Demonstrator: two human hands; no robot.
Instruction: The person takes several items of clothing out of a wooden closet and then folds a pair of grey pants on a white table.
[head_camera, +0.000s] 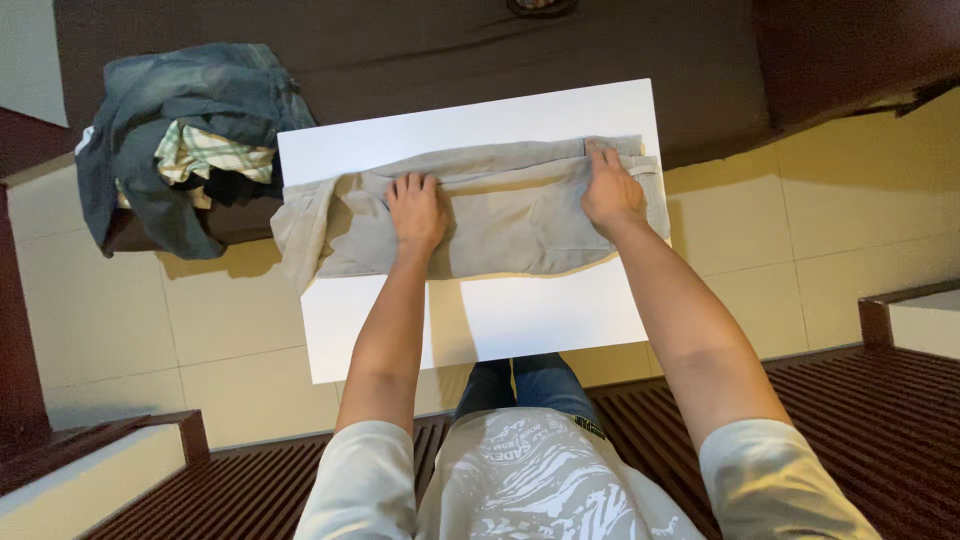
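I have both hands flat and spread on the grey trousers (500, 215), left hand (415, 210) mid-cloth, right hand (610, 190) at the far fold. The trousers lie across the white tabletop (500, 320); their left end overhangs and may drag the fold askew.

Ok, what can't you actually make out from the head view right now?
Head view only:
- Beige trousers: cloth under left hand and right hand is covered.
- Clothes pile: lower garments buried under the denim.
- Dark object: cut off by the top edge.
- White table: legs hidden beneath its top.
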